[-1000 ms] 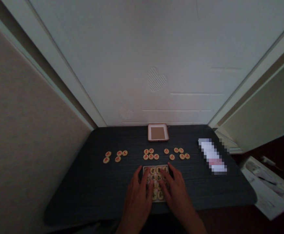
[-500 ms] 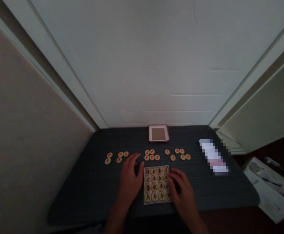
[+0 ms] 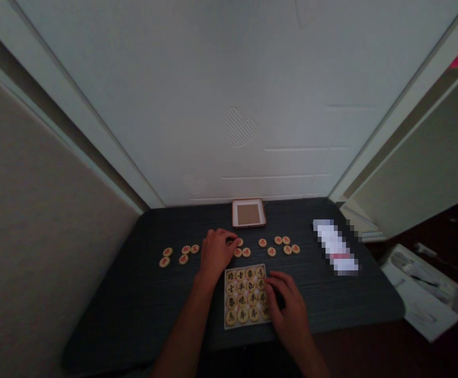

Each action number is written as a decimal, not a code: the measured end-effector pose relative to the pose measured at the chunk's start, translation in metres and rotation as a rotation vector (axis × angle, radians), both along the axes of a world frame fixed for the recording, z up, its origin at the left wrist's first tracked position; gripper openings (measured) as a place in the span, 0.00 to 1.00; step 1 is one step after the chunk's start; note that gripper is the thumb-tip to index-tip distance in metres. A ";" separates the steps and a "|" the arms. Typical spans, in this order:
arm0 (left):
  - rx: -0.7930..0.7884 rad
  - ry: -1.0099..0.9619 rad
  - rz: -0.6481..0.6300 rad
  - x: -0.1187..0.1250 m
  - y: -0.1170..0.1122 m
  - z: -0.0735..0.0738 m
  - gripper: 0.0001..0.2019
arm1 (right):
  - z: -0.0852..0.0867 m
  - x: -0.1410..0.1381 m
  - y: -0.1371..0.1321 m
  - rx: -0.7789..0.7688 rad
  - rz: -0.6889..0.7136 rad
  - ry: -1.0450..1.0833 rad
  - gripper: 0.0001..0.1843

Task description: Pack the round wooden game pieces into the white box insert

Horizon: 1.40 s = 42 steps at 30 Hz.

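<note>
My left hand [image 3: 217, 252] reaches over the middle group of round red-marked Chinese chess pieces [image 3: 246, 252]. Its thumb and fingers curve apart at the edge of one piece [image 3: 240, 242], and the hand hides the pieces left of it. Nearer to me lies a shallow square box [image 3: 225, 310], filled with rows of black-marked Chinese chess pieces [image 3: 242, 301]. Along the box's right edge rests my right hand [image 3: 287, 302], fingers bent and thumb apart, covering part of the right column. No piece shows between its fingers.
More red-marked pieces lie in small groups to the left [image 3: 183, 259] and right [image 3: 287, 250] on the dark table [image 3: 134, 299]. A brown-rimmed lid [image 3: 248, 226] is at the back by the white door [image 3: 291, 79]. A blurred-out white item [image 3: 334, 247] lies at the right.
My left hand has moved forward from beside the box to the middle group of red-marked pieces. My right hand stays at the box's edge. The whole view has shifted slightly.
</note>
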State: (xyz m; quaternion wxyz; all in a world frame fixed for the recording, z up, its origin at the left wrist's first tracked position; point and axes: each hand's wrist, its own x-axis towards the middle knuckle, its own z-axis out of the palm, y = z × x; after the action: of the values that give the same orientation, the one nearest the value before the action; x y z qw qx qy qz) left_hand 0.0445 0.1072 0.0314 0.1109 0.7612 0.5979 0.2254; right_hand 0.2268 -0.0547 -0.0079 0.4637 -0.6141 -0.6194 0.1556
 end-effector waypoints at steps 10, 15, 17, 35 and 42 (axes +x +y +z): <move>0.008 0.065 0.086 0.008 0.002 0.003 0.13 | -0.002 0.000 0.000 -0.016 -0.012 0.015 0.11; 0.002 0.081 0.057 0.019 -0.001 0.004 0.06 | -0.001 0.001 0.000 -0.005 -0.003 0.014 0.11; 0.004 0.078 0.062 0.023 -0.001 0.005 0.05 | -0.001 0.001 0.000 -0.010 -0.003 0.014 0.11; -0.270 -0.832 -0.098 0.003 -0.069 0.025 0.13 | -0.004 0.003 0.001 -0.004 -0.004 0.020 0.11; -0.316 -0.850 -0.074 -0.007 -0.087 0.026 0.10 | -0.002 0.002 0.000 -0.008 -0.012 0.002 0.11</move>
State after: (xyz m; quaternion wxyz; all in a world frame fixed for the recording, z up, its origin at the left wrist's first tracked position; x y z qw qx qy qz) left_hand 0.0374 0.0203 0.0574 0.4693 0.5956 0.4987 0.4198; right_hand 0.2289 -0.0546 -0.0095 0.4631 -0.6196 -0.6144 0.1559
